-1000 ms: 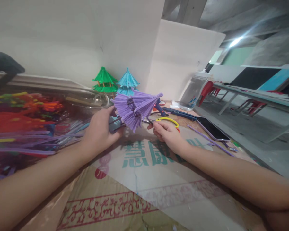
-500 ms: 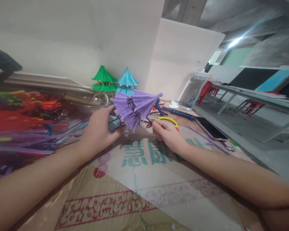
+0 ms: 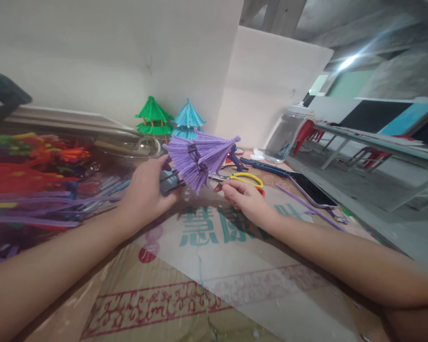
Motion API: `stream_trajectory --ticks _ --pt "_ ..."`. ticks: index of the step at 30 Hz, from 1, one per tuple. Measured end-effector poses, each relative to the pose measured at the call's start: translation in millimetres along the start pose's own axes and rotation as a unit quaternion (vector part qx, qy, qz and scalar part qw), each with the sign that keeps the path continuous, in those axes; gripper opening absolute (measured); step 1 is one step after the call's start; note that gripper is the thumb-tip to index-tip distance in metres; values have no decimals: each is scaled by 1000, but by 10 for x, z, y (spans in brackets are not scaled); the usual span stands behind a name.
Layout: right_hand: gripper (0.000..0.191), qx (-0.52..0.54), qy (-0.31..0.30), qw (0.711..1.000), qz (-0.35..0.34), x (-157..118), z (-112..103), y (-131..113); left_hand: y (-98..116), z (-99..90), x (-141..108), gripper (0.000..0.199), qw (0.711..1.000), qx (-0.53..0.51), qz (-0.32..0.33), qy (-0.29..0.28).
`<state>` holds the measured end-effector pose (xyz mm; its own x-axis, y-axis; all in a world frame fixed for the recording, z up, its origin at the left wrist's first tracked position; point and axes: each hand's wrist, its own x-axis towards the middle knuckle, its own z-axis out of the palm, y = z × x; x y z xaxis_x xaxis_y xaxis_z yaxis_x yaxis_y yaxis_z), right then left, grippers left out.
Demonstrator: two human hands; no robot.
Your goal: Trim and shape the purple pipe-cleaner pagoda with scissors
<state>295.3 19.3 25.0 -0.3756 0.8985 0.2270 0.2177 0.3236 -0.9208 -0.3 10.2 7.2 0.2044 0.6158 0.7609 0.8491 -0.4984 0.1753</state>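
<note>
Two hands are over the bench (image 3: 171,304): the right hand's (image 3: 247,197) fingers pinch nearly together, any hold unclear; the left hand's (image 3: 146,190) fingers curl around the base of the tilted purple pipe-cleaner pagoda (image 3: 210,159) between them. Squeezing too hard could skew it; a backward nudge might topple the light-blue pagoda (image 3: 188,116).

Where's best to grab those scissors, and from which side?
Take the scissors by their yellow loop, probably from the right: it faces that way, while the blades point left toward the purple model and the right hand partly hides the red loop.
</note>
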Motion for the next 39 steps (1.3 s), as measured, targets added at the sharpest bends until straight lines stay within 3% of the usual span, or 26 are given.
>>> stream_trajectory --ticks 14,32,39 --pt "60 49 4 999 16 6 2 -34 2 -12 10 76 1000 -1 -10 -16" --pt "57 15 31 999 9 24 0 5 37 -51 28 77 999 -2 -22 -33" --pt "52 1 12 1000 18 -2 4 -14 34 -49 24 75 999 -2 -20 -30"
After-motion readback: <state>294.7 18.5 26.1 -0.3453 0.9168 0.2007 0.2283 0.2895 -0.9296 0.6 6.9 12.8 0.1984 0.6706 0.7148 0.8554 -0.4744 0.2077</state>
